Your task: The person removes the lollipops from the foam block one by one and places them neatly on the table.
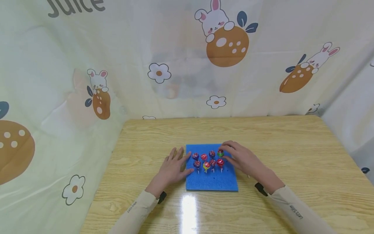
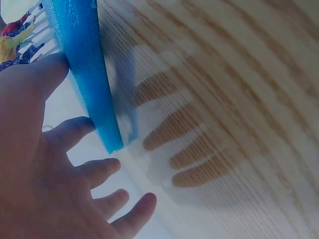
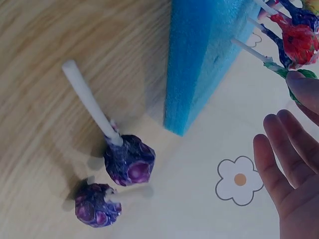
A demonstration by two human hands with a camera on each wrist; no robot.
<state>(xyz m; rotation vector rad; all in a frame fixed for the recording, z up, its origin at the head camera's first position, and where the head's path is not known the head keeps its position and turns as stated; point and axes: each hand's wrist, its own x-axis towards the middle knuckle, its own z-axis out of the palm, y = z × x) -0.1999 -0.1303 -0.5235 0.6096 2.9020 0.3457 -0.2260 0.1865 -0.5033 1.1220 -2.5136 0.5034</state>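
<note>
A blue foam block (image 1: 210, 184) lies on the table with several wrapped lollipops (image 1: 206, 165) standing in it by their white sticks, in two rows. My left hand (image 1: 172, 167), fingers spread, touches the block's left edge with thumb and forefinger; the left wrist view shows them against the foam (image 2: 82, 74). At the far right of the back row, my right hand (image 1: 245, 159) pinches a green-wrapped lollipop (image 1: 220, 153) by its head. The right wrist view shows its stick (image 3: 246, 50) meeting the foam, the thumb on the wrapper and other fingers extended.
Two purple-wrapped lollipops (image 3: 130, 160) lie loose on the wooden table (image 1: 140, 139) right of the block, mostly hidden by my right hand in the head view. A printed curtain (image 1: 181, 91) hangs behind the table.
</note>
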